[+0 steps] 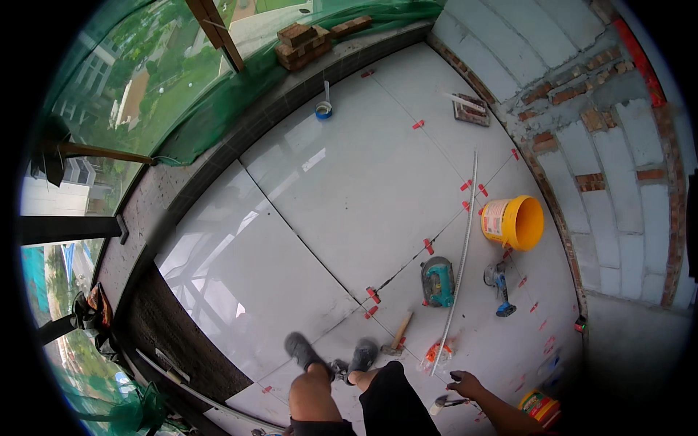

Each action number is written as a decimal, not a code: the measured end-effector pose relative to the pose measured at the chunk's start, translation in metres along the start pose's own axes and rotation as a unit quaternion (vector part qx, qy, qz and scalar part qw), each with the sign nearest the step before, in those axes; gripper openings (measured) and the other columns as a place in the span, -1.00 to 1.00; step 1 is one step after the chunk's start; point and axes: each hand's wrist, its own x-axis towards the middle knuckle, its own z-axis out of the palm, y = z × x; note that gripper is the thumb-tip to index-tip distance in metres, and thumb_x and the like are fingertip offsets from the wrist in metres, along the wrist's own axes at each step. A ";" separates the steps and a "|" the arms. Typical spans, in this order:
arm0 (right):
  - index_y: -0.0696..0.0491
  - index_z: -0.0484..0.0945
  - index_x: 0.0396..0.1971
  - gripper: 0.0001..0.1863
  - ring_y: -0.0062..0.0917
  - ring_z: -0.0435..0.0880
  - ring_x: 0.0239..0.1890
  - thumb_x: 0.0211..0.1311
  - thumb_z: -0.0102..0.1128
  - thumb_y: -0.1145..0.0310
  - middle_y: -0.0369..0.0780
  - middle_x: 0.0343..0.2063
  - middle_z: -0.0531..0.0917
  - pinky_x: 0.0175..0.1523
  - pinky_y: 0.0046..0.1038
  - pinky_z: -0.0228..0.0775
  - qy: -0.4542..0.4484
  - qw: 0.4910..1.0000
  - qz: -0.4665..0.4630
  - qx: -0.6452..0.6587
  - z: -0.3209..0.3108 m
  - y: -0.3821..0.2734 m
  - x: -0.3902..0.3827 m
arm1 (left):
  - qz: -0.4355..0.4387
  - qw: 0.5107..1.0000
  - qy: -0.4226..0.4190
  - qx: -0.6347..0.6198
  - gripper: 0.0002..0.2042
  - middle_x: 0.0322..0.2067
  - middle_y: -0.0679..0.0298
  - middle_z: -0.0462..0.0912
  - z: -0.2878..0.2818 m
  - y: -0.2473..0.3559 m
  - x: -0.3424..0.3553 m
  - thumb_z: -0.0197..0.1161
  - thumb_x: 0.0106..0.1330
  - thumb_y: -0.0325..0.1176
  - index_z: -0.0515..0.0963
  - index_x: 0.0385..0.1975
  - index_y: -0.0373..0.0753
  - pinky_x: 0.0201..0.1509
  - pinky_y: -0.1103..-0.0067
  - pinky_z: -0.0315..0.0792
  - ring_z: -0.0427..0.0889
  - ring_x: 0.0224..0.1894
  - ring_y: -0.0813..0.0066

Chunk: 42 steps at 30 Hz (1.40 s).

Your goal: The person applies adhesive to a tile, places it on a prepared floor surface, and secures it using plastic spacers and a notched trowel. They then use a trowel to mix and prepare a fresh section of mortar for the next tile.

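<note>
My right hand [465, 385] reaches in from the lower right, fingers slightly curled and apart with nothing visible in them, above a tool with dark handles [451, 403]. Nearby lie a long pale metal strip [456, 276] and orange pieces in clear plastic [438, 352]. A hammer [398, 334] rests beside my shoes [305, 349]. Farther up the glossy floor tiles [305, 218] are a teal power tool [438, 282], a blue cordless tool [502, 291] and a yellow bucket [512, 223]. Red clips [429, 245] dot the joints. My left hand is out of view.
A block wall [582, 160] borders the right, with an orange bucket [538, 407] at lower right. A dark bed [167, 327] borders the tiles at left. Bricks [302, 51] sit on a ledge before green netting [196, 138]. A tape roll [323, 110] and trowel [471, 112] lie farther back.
</note>
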 end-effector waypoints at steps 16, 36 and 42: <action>0.22 0.55 -0.06 -0.60 -0.61 0.62 -0.42 0.28 0.09 0.22 -0.16 -0.42 0.68 -0.27 -0.52 0.46 0.025 0.987 0.109 0.113 -0.273 -0.274 0.172 | 0.003 0.978 -0.187 0.094 -0.57 -0.05 -0.11 0.62 0.004 0.285 0.050 0.16 0.19 -0.33 0.51 0.02 -0.46 0.16 0.43 0.42 0.59 0.07 0.13; 0.03 0.35 0.18 -0.50 -0.38 0.43 -0.02 0.36 0.06 0.08 -0.19 -0.09 0.43 -0.11 -0.40 0.48 0.134 0.924 0.042 0.356 -0.609 -0.508 0.731 | -0.098 0.988 -0.033 0.117 -0.62 -0.21 -0.08 0.65 0.115 0.444 0.099 0.08 0.23 -0.15 0.59 -0.09 -0.25 0.02 0.27 0.46 0.61 -0.09 -0.02; -0.01 0.48 -0.12 -0.66 -0.54 0.50 -0.45 0.35 0.06 0.03 -0.28 -0.42 0.48 -0.55 -0.50 0.37 0.279 0.896 -0.030 0.345 -0.613 -0.522 0.737 | -0.185 0.965 -0.186 0.020 -0.61 -0.21 -0.11 0.65 0.232 0.396 -0.007 0.10 0.21 -0.15 0.58 -0.08 -0.27 0.02 0.25 0.46 0.61 -0.09 -0.03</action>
